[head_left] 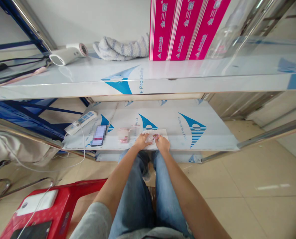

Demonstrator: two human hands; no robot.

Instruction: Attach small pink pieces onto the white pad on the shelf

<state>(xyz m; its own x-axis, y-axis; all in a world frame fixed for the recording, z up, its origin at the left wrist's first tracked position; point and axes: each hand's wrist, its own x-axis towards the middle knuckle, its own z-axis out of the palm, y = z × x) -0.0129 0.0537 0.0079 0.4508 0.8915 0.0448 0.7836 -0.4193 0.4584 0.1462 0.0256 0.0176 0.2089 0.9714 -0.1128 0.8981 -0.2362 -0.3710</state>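
Shelf (170, 114) reads "PE Protective Film"; right hand (163, 144) pinches pink piece (156, 136) (left hand (141, 142) spread on paper (164, 132))

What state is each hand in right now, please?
Left hand: open, at the white sheet.
Right hand: at a small pinkish item; its grip cannot be told.

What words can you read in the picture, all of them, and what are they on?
"PE Protective Film": lower shelf, clearest at its right.
"PE Pro…": front edge of the upper shelf, the rest partly lost in glare.
"金三": pink boxes; the sign after it and the smaller writing are too blurred.
Phone screen: too blurred.
Red stool, mark on its side: too small.
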